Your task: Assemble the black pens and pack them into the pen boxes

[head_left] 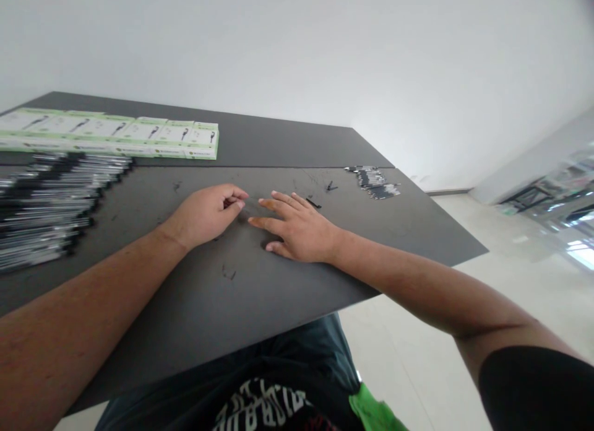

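Note:
My left hand (204,214) is above the middle of the dark grey table, its thumb and fingertips pinched together. Whatever is between them, if anything, is too small to make out. Just to its right, my right hand (299,225) lies palm down with the fingers spread, holding nothing that I can see. A gap separates the two hands. Close beyond the right fingers lies a short black piece (314,202), and a few more small black pieces (331,186) are a little farther off.
Many black and clear pens (55,202) lie in rows at the left. Behind them stands a row of white and green boxes (153,140). Several thin silver and dark pen parts (374,182) lie at the right. The grey table (195,332) has dark scuff marks; a white wall stands behind.

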